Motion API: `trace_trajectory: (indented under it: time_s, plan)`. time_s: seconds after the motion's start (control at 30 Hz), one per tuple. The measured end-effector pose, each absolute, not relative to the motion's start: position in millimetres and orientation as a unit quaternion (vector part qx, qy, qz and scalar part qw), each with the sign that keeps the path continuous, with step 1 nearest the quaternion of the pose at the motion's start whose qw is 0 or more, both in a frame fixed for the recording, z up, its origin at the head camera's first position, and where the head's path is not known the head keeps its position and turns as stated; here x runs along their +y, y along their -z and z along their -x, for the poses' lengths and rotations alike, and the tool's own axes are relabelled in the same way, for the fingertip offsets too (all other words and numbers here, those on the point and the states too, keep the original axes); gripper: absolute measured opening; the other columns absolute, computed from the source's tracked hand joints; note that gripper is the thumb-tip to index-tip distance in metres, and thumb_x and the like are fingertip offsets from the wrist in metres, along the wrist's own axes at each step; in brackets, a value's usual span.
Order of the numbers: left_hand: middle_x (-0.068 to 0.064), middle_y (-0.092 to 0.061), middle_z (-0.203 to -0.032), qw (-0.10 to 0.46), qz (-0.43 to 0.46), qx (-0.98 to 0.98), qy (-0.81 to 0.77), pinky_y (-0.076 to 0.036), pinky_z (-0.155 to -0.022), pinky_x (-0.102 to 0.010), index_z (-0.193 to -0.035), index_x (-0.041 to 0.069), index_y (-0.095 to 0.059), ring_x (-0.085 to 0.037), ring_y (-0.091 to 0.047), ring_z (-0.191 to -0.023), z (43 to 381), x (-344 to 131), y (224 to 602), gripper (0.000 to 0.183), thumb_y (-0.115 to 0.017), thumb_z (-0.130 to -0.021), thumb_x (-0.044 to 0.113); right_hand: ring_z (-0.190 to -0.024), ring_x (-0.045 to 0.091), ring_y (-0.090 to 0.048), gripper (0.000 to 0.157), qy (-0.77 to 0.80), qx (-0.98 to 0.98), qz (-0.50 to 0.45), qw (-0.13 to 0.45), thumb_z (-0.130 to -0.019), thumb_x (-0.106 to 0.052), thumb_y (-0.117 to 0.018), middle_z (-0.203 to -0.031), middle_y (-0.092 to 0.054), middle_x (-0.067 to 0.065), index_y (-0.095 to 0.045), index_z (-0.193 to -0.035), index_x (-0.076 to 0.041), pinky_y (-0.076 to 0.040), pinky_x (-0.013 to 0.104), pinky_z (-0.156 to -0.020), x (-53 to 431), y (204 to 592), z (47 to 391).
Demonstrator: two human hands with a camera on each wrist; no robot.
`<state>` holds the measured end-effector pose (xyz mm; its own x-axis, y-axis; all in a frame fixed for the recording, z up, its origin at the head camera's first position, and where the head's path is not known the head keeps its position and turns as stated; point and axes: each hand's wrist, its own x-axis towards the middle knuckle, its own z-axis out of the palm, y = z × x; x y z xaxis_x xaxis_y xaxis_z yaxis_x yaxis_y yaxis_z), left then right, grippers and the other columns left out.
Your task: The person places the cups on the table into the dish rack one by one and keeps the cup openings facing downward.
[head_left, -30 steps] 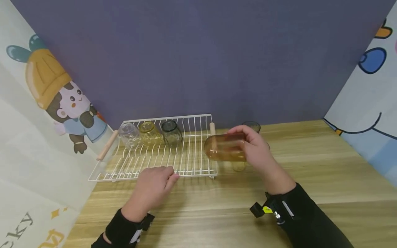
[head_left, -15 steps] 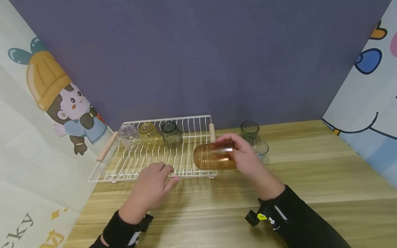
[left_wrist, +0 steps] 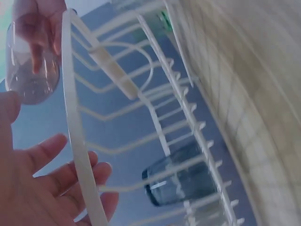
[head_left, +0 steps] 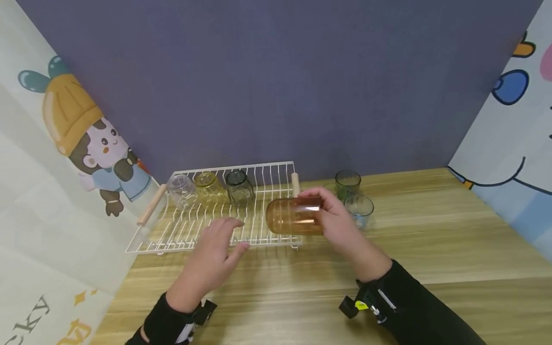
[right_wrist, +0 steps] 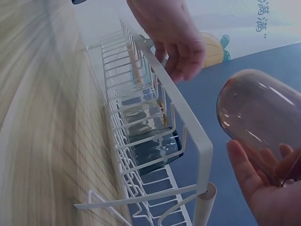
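Note:
My right hand (head_left: pixel 340 223) grips an amber glass tumbler (head_left: pixel 291 216) near its rim, on its side with the rounded base pointing left. The tumbler hangs over the right end of a white wire dish rack (head_left: pixel 258 239). At the rack's front rail my left hand (head_left: pixel 213 256) hovers with loosely bent fingers and holds nothing; in the left wrist view its fingers (left_wrist: pixel 49 148) spread beside the rail. Along the rack's back row stand a clear glass (head_left: pixel 181 190), a yellow glass (head_left: pixel 209 188) and a dark grey glass (head_left: pixel 239 187), all upside down.
Right of the rack, a green glass (head_left: pixel 347 184) and a clear bluish glass (head_left: pixel 360 210) stand upright on the wooden table (head_left: pixel 431 230), partly behind my right hand. Wooden handles (head_left: pixel 152 205) cap the rack's ends. A dark blue panel (head_left: pixel 276 86) rises behind.
The right hand has brought the amber tumbler left and slightly toward me, over the rack's right end, uncovering the glasses behind. The left hand's fingers have opened away from the front rail.

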<state>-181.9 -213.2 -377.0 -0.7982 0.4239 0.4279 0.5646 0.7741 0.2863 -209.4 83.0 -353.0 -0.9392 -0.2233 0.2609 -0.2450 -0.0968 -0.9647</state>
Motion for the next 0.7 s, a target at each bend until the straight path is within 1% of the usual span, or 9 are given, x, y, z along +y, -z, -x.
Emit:
trace_trajectory:
  time_s: [0.1,0.23,0.37,0.5,0.6,0.7]
  plan:
    - [-0.013,-0.054,-0.143,0.156,0.272,-0.913,0.262,-0.040,-0.109,-0.056,-0.145,0.004,-0.048,-0.032,-0.051,-0.131,181.2,-207.9,375.7,0.055,-0.054,-0.107,0.043,-0.112,0.034,-0.061,0.042,-0.726,-0.670,-0.156,0.006,-0.095,0.016,-0.037,-0.131,-0.052,0.022,-0.052,-0.131,0.002,-0.059,0.044,-0.087,78.6,354.0,209.4]
    - [-0.011,-0.051,-0.139,0.147,0.294,-0.876,0.354,-0.046,-0.103,-0.051,-0.149,0.005,-0.042,-0.025,-0.052,-0.124,183.8,-196.9,371.8,0.053,-0.051,-0.109,0.039,-0.112,0.034,-0.061,0.040,-0.740,-0.655,-0.155,-0.003,-0.096,0.016,-0.036,-0.133,-0.051,0.022,-0.051,-0.131,0.004,-0.059,0.043,-0.089,74.7,355.6,207.9]
    - [-0.009,-0.047,-0.140,0.150,0.316,-0.831,0.433,-0.046,-0.099,-0.048,-0.149,0.005,-0.038,-0.026,-0.051,-0.122,185.2,-181.6,367.1,0.053,-0.047,-0.110,0.040,-0.113,0.036,-0.061,0.040,-0.749,-0.639,-0.176,-0.012,-0.098,0.016,-0.032,-0.134,-0.050,0.025,-0.047,-0.133,0.007,-0.058,0.045,-0.091,73.4,357.6,204.9]
    - [-0.011,-0.041,-0.145,0.167,0.320,-0.797,0.485,-0.047,-0.097,-0.045,-0.150,0.005,-0.035,-0.028,-0.050,-0.122,184.7,-167.7,366.1,0.057,-0.043,-0.110,0.046,-0.114,0.034,-0.060,0.038,-0.745,-0.642,-0.181,-0.009,-0.099,0.014,-0.034,-0.133,-0.051,0.024,-0.048,-0.133,0.006,-0.058,0.045,-0.089,70.4,357.9,202.4]
    - [-0.013,-0.041,-0.143,0.171,0.314,-0.780,0.513,-0.047,-0.098,-0.042,-0.149,0.005,-0.036,-0.026,-0.049,-0.122,183.4,-159.2,367.4,0.053,-0.044,-0.111,0.041,-0.115,0.033,-0.060,0.037,-0.744,-0.640,-0.193,-0.014,-0.100,0.012,-0.035,-0.132,-0.052,0.023,-0.048,-0.134,0.006,-0.058,0.046,-0.090,67.6,357.6,201.0]
    - [-0.017,-0.046,-0.136,0.161,0.309,-0.767,0.539,-0.047,-0.096,-0.038,-0.148,0.004,-0.037,-0.025,-0.049,-0.117,181.7,-152.2,368.4,0.043,-0.047,-0.111,0.024,-0.117,0.034,-0.060,0.038,-0.748,-0.629,-0.214,-0.021,-0.100,0.013,-0.033,-0.133,-0.052,0.025,-0.047,-0.134,0.006,-0.057,0.047,-0.092,65.2,357.5,199.8]
